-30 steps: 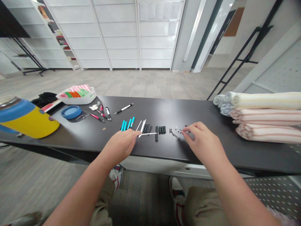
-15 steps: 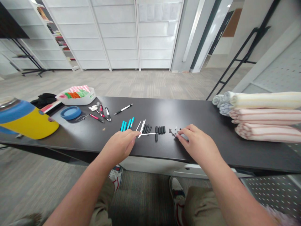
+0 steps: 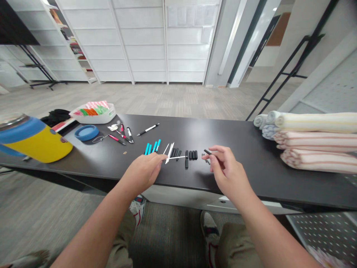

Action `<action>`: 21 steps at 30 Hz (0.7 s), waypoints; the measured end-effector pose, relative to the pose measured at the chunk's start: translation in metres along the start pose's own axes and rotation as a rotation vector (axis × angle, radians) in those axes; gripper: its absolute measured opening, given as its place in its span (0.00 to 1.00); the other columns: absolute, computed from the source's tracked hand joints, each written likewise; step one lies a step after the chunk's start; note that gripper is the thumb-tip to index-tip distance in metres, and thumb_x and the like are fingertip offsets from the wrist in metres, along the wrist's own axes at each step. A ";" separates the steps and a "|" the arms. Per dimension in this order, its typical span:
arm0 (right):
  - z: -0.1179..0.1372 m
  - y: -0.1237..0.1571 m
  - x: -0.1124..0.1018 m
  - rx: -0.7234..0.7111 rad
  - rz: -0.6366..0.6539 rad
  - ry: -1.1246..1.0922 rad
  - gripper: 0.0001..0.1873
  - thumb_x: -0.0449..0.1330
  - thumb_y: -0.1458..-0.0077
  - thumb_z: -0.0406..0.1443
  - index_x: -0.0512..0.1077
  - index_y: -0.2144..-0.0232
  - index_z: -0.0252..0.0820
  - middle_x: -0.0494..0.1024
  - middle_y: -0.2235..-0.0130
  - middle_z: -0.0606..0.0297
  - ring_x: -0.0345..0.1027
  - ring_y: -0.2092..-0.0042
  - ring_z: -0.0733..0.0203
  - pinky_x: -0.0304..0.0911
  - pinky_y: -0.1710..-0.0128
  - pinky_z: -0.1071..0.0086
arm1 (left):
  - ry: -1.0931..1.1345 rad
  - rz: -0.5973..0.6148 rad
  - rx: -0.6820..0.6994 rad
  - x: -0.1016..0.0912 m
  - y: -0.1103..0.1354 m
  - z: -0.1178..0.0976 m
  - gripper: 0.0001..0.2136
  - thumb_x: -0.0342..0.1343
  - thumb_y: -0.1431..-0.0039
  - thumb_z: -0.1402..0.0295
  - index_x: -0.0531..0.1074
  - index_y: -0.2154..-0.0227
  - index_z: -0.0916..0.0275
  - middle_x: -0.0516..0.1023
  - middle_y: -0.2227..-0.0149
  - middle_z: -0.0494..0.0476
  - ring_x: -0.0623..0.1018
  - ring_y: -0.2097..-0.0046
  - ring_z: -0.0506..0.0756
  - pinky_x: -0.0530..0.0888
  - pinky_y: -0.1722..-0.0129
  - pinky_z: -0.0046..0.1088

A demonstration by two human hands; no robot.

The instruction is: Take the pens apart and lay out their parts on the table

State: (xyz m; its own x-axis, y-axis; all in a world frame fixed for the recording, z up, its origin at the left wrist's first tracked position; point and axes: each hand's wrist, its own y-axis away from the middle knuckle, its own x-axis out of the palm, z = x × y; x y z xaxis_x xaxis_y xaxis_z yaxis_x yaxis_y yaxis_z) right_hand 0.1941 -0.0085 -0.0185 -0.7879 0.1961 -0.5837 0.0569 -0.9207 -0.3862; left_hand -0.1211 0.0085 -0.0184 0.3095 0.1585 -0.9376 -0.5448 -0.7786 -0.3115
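My left hand (image 3: 147,165) is closed at the table's front left of the parts, its fingertips pinching the end of a thin white pen refill (image 3: 178,157). The refill's far end reaches a short black tube (image 3: 186,163). More white refills (image 3: 170,150) lie beside these fingers, with teal pen pieces (image 3: 150,149) to their left and slim black pen pieces (image 3: 174,152) to their right. Raised slightly over the table, my right hand (image 3: 227,165) pinches a small black pen part (image 3: 207,152) between thumb and forefinger. Tiny dark bits (image 3: 205,159) lie under it, partly hidden.
Several short black tubes (image 3: 193,155) stand in a row between my hands. Assembled pens (image 3: 148,129), a blue lid (image 3: 86,132) and a white basket (image 3: 96,118) are further left, near a yellow-and-blue container (image 3: 36,139). Rolled towels (image 3: 318,139) are stacked at right.
My right hand has risen from the tabletop and turned, now with a small black pen part in its fingertips. My left hand stays in place with the refill.
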 end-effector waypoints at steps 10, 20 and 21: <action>0.008 0.002 0.023 0.012 -0.070 0.085 0.14 0.64 0.36 0.49 0.75 0.60 0.47 0.84 0.72 0.70 0.79 0.72 0.60 0.67 0.69 0.70 | -0.029 -0.064 -0.054 -0.002 0.002 0.002 0.15 0.47 0.27 0.71 0.70 0.42 0.59 0.81 0.50 0.58 0.81 0.53 0.59 0.72 0.55 0.35; 0.016 0.002 0.029 -0.202 -0.118 0.066 0.08 0.63 0.33 0.42 0.83 0.58 0.49 0.85 0.71 0.71 0.80 0.71 0.62 0.71 0.68 0.71 | -0.045 -0.184 -0.136 -0.007 0.004 0.005 0.14 0.46 0.26 0.69 0.73 0.45 0.60 0.82 0.51 0.59 0.81 0.51 0.59 0.72 0.53 0.34; 0.018 0.002 0.029 -0.204 -0.117 0.039 0.08 0.63 0.33 0.40 0.83 0.58 0.49 0.85 0.71 0.72 0.80 0.71 0.63 0.71 0.68 0.72 | -0.043 -0.189 -0.144 -0.008 0.004 0.006 0.14 0.46 0.26 0.69 0.73 0.45 0.60 0.82 0.51 0.59 0.81 0.51 0.59 0.72 0.53 0.34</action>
State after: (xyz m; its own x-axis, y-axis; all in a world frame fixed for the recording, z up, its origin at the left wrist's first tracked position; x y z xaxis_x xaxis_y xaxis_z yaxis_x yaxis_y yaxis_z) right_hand 0.1605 -0.0105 -0.0238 -0.7726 0.3136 -0.5521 0.0930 -0.8043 -0.5869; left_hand -0.1302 0.0076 -0.0131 0.3603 0.3327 -0.8715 -0.3627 -0.8107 -0.4595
